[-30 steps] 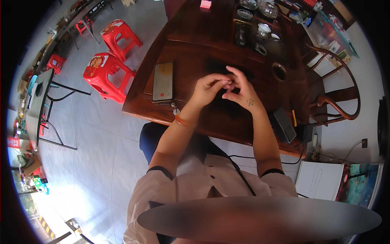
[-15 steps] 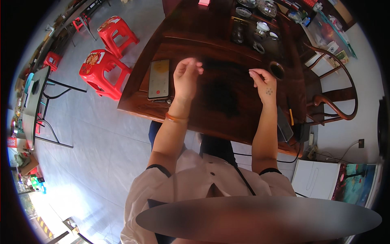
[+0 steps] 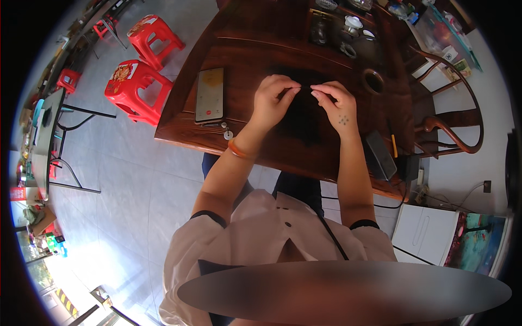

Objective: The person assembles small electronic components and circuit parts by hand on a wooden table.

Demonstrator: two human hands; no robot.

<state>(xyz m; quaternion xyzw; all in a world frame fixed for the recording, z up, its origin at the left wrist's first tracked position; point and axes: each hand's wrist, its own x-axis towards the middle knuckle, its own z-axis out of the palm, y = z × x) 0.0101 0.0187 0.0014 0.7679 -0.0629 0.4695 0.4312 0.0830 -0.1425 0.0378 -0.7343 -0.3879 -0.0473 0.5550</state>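
Observation:
Over the dark wooden table [image 3: 244,57], my left hand [image 3: 274,100] and my right hand [image 3: 338,106] are held up with their fingertips nearly meeting. Thumb and forefinger are pinched together on each. Something thin and dark seems to span the small gap between them, too fine to make out. Beneath and between the hands, a fuzzy black mass [image 3: 302,125], like loose hair or fibres, lies on the tabletop; my hands partly cover it. An orange bangle is on my left wrist.
A phone [image 3: 210,95] lies left of my hands, with keys [image 3: 227,133] below it. To the right are a round dark cup [image 3: 373,81], a dark box-like device [image 3: 380,155] and a yellow stick [image 3: 394,145]. Teaware [image 3: 352,24] stands farther back. Red stools [image 3: 138,89] and a wooden chair [image 3: 451,127] flank the table.
My hands have come together from well apart, the left moving right and the right slightly left. Both stay pinched. The view has shifted slightly.

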